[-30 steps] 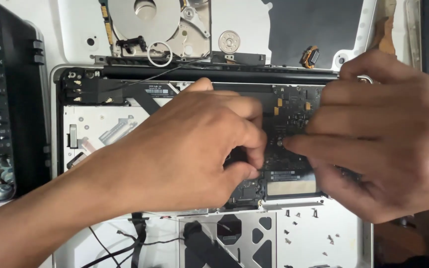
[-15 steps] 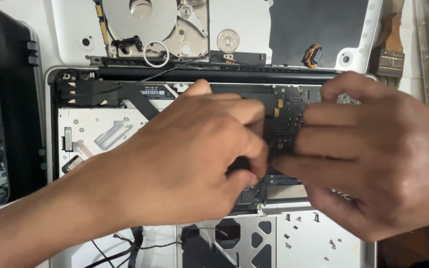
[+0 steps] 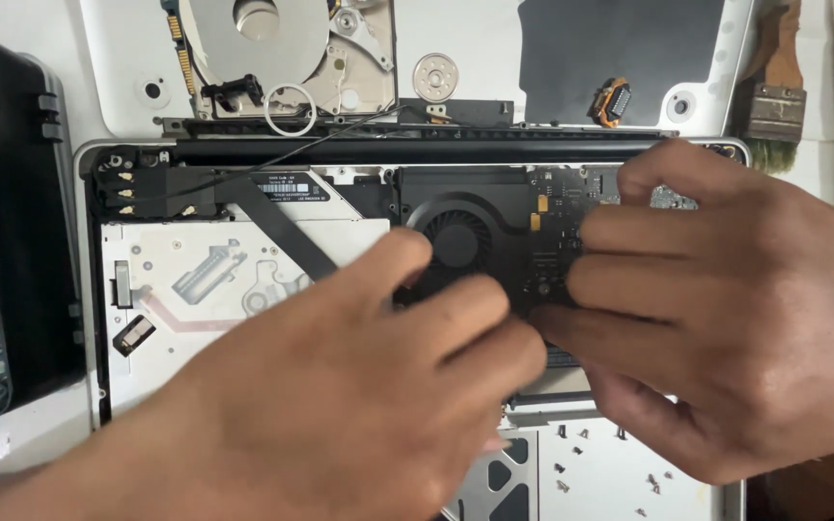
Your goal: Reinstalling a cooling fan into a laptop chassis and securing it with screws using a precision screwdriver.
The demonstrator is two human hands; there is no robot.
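Head view: left hand (image 3: pixel 340 405) and right hand (image 3: pixel 726 309) meet fingertip to fingertip over the dark logic board (image 3: pixel 557 232), beside the black fan (image 3: pixel 460 236), inside the opened laptop chassis (image 3: pixel 243 289). Whether either grip clasps anything cannot be told. Loose screws (image 3: pixel 571 463) lie near the right hand.

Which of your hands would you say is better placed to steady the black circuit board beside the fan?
Probably the right hand: its fingers already lie across the circuit board, right of the fan. The left hand sits lower, its fingertips meeting the right's below the fan.
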